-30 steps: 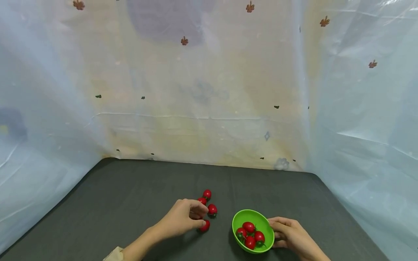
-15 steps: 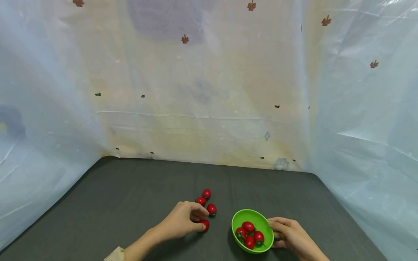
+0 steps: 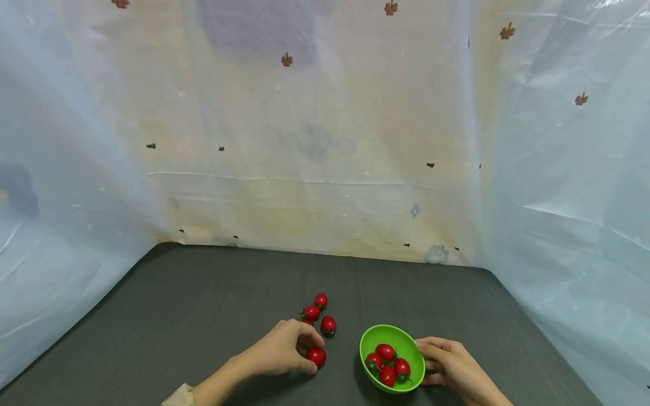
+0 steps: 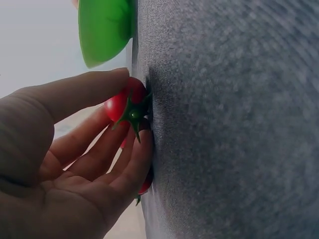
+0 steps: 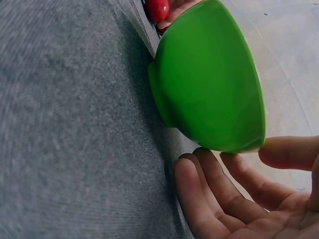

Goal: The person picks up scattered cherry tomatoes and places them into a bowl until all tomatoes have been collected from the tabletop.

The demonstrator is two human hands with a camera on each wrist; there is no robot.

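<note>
A red cherry tomato (image 3: 317, 356) sits on the dark cloth between the thumb and curled fingers of my left hand (image 3: 279, 348). In the left wrist view the thumb touches this cherry tomato (image 4: 115, 107) on one side, with fingertips near its green calyx. Right of it, a green bowl (image 3: 364, 344) holds several cherry tomatoes (image 3: 385, 353). My right hand (image 3: 452, 365) grips the bowl's right side, and in the right wrist view its thumb lies at the rim of the bowl (image 5: 209, 84), fingers against the outer wall.
Just beyond the left hand lie more cherry tomatoes (image 3: 328, 325), one partly hidden by the hand. The dark cloth-covered table (image 3: 203, 293) is enclosed by pale plastic sheeting (image 3: 325, 214) at the back and both sides.
My left hand has shifted slightly nearer with the cherry tomato at its fingertips, uncovering part of another tomato behind it. The right hand and bowl stay almost the same.
</note>
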